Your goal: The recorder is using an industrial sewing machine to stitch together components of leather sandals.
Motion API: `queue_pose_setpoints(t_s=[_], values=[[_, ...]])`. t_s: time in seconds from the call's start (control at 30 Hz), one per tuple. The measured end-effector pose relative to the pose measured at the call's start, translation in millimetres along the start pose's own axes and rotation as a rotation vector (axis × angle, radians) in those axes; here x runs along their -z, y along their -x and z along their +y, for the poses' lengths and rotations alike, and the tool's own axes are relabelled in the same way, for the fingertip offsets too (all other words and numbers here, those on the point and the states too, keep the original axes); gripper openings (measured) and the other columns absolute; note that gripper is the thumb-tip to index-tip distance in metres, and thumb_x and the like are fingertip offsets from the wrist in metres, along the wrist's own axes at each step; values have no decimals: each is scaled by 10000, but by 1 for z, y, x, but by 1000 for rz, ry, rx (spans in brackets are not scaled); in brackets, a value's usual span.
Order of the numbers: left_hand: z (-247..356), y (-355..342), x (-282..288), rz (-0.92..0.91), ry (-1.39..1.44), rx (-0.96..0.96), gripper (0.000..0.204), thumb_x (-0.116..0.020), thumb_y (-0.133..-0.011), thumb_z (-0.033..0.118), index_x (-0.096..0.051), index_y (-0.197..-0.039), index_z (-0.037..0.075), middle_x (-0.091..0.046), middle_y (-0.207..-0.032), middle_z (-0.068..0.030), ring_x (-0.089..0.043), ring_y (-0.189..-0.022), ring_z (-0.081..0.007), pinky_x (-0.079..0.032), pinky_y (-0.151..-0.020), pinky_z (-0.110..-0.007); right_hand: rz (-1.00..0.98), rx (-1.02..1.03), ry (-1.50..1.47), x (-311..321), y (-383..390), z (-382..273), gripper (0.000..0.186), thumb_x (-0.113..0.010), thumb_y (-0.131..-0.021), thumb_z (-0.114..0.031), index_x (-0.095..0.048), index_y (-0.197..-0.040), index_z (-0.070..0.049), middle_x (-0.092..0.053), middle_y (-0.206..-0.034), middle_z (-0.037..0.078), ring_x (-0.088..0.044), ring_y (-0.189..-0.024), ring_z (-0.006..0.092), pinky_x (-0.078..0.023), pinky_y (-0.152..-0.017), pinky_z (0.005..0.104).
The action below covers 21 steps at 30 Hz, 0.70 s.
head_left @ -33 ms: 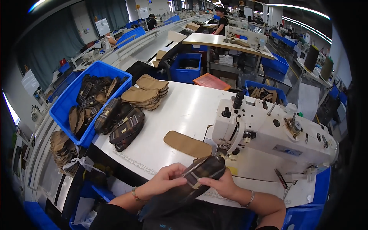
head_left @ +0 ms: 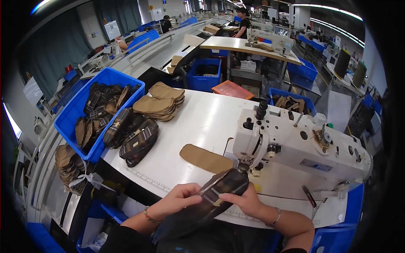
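Note:
My left hand pinches the near left edge of a dark plaid fabric pouch, thumb and fingers closed on it. Gripping its right side is my right hand, with the thumb laid across the plaid face beside a small pale label. The pouch is tilted just in front of the needle area of a white sewing machine; whether it touches the presser foot cannot be made out. Left of the machine head, a long rounded tan piece lies flat on the white table.
Finished-looking plaid pouches sit at the table's left, beside stacked tan pieces. A blue bin of plaid items stands at the left edge. Small snips lie near right. Another blue bin is behind the machine.
The pouch has shifted very slightly, with its plaid face turned a little more into view. Both hands keep their hold.

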<state>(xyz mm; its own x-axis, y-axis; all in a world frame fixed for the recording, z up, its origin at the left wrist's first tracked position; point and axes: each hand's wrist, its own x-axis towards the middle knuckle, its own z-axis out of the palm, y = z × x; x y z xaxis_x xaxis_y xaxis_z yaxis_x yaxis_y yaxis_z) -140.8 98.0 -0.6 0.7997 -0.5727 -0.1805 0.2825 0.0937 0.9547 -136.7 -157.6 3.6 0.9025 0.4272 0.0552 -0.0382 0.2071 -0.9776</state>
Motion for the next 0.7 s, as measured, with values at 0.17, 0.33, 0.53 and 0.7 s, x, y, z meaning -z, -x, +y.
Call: queue_pose_setpoints(t_s=[0.17,0.33,0.53,0.7], values=[[-18,5,-4,-31,148,-40,102,-693,-919,122,-642,-909,35,-595,-803,48,-508,-705,-12,-407,-611,-182,-46,-103,-252,1,-3,17,305,-750,-836,-32,-635,-1119,-16,-688,-1029,33,-626,-947,108,-509,-859,288],[-28,1,-17,-4,36,-59,159,-741,-866,58,-594,-809,39,-586,-745,45,-517,-673,-14,-406,-584,-189,-165,-96,-126,-1,-3,8,435,-835,-734,2,-608,-1104,-35,-677,-1001,6,-616,-922,86,-513,-833,261],[-27,3,-17,-6,0,-75,192,-685,-913,77,-570,-761,49,-590,-743,25,-530,-673,-37,-414,-590,-206,-197,-159,-123,5,-11,7,474,-842,-727,-13,-592,-1128,-36,-669,-1035,11,-609,-951,94,-497,-864,265],[-30,-4,-13,-22,246,-131,226,-627,-967,179,-575,-804,31,-524,-775,-16,-557,-643,-105,-480,-610,-250,-422,-306,39,10,-10,4,550,-862,-727,-97,-567,-1187,-37,-644,-1109,27,-581,-1037,107,-483,-902,281]])
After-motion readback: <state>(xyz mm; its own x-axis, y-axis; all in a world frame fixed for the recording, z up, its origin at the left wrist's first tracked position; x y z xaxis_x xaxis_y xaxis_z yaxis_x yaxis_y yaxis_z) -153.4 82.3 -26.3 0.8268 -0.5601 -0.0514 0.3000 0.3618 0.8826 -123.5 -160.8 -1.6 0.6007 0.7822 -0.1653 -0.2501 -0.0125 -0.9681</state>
